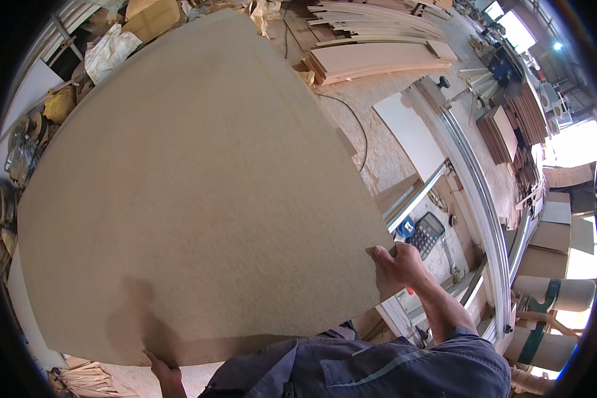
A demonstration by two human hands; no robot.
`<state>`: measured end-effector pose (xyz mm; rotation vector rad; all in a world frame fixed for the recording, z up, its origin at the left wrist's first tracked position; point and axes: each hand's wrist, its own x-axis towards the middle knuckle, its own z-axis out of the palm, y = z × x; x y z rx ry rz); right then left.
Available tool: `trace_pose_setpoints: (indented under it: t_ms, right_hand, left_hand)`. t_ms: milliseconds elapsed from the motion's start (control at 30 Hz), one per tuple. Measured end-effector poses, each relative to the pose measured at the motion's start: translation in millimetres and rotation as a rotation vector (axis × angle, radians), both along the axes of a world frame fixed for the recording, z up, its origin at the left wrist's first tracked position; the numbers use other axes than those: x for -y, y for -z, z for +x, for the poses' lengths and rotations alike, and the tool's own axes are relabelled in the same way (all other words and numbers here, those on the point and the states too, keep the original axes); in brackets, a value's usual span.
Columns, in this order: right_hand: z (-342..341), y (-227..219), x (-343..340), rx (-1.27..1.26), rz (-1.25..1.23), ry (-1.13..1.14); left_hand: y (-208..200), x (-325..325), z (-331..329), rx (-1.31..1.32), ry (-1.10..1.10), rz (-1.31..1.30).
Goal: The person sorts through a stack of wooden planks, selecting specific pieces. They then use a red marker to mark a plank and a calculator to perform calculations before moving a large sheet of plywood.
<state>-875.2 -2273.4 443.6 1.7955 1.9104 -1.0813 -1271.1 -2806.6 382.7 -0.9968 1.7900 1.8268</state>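
Observation:
A large flat brown board (199,179), likely fibreboard, fills most of the view in front of my body. My right hand (399,265) grips its right edge near the close corner, thumb on top and the other fingers hidden beneath. At the near left edge my left hand (160,369) holds the board, with the thumb on its face and the rest of the fingers out of sight under it. A shadow falls on the board's lower left part. Just past my right hand lie a black calculator (426,233) and a blue tape measure (405,227).
A metal sliding rail (474,179) runs along the right, beside a white panel (410,132). Long wood strips (378,23) and stacked boards (385,61) lie at the back. A cable (358,119) crosses the floor. Bags and scrap (113,53) crowd the far left.

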Motion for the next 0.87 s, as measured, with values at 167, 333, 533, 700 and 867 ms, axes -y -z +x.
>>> trace_pose_setpoints:
  t_ms: [167, 333, 533, 700, 867]
  right_hand:
    - [27.2, -12.4, 52.8, -0.08, 0.031, 0.012]
    - [46.3, -24.1, 104.5, -0.034, 0.057, -0.061]
    - [62.8, -36.6, 185.6, -0.105, 0.091, 0.069]
    - [104.8, -36.2, 259.3, -0.025, 0.038, 0.015]
    - [113.3, -31.7, 327.5, -0.013, 0.123, 0.005]
  left_hand:
    - [-0.2, 47.2, 8.8, 0.001, 0.031, -0.009]
    - [4.6, 107.0, 14.0, -0.056, 0.099, 0.039]
    - [1.4, 169.5, 20.5, 0.008, 0.024, -0.004]
    - [3.7, 246.1, 13.1, 0.028, 0.212, 0.158]
    - [52.7, 410.1, -96.5, -0.189, 0.384, 0.148]
